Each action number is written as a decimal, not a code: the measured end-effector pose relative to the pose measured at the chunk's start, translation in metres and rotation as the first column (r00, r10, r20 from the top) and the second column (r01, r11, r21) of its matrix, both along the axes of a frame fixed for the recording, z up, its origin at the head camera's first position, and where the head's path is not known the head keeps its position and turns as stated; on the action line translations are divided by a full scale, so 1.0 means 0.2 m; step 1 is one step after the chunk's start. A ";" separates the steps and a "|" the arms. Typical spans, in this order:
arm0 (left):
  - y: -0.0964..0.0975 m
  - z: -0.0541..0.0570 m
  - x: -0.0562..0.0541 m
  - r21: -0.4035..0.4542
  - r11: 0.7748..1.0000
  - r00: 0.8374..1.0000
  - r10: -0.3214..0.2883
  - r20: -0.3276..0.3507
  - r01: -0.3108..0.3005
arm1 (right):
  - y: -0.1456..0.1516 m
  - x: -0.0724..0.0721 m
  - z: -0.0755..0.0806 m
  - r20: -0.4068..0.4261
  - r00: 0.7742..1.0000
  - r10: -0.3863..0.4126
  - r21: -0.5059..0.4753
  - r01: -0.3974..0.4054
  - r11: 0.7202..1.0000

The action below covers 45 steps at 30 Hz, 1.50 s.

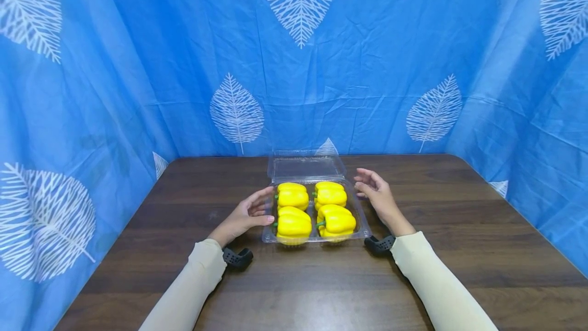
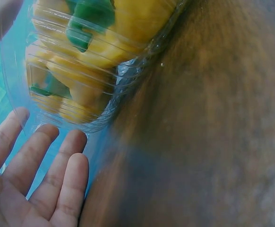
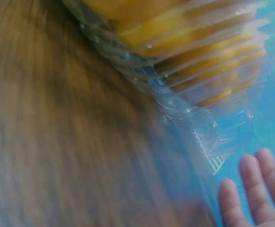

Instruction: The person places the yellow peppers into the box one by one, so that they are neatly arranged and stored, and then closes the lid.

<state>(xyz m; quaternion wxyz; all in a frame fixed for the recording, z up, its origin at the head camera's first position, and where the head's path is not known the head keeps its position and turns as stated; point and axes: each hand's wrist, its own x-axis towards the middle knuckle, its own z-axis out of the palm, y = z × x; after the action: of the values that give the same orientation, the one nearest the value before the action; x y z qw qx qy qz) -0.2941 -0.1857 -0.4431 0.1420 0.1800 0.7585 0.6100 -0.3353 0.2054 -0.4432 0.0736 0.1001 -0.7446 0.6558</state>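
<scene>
A clear plastic clamshell box point(image 1: 313, 221) sits on the table with its lid point(image 1: 306, 166) tipped back, away from me. Several yellow bell peppers point(image 1: 294, 222) with green stems fill it in two rows. My left hand point(image 1: 242, 218) is at the box's left side, thumb and fingers spread and extended, fingertips right at the wall. In the left wrist view, green stems show through the ribbed plastic wall point(image 2: 81, 71). To the right of the box, my right hand point(image 1: 377, 195) is raised with loosely bent fingers, holding nothing. Its fingertips point(image 3: 248, 163) stand apart from the box in the right wrist view.
Dark brown wood makes up the tabletop point(image 1: 303, 280). Behind it and on both sides hangs a blue curtain point(image 1: 367, 65) with white leaf prints, close to the table's far edge. A black band point(image 1: 238, 258) is on each wrist, below cream sleeves.
</scene>
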 end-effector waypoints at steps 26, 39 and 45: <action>-0.01 -0.01 0.00 0.011 1.000 1.000 -0.016 -0.005 0.016 | 0.01 -0.07 0.01 0.309 0.891 0.333 -0.182 -0.288 0.940; 0.00 -0.01 0.00 0.005 1.000 1.000 -0.003 0.007 0.003 | 0.01 -0.09 0.00 0.309 0.861 0.404 -0.231 -0.344 0.910; 0.00 -0.01 0.00 0.007 1.000 1.000 -0.010 -0.002 0.010 | 0.01 -0.09 0.00 0.300 0.868 0.396 -0.213 -0.343 0.915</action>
<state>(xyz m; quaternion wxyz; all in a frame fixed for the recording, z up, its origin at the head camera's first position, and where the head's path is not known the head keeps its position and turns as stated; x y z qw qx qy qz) -0.2934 -0.1860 -0.4446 0.1439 0.1850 0.7556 0.6117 -0.3527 0.2077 -0.4431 -0.1745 0.1215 -0.6606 0.7200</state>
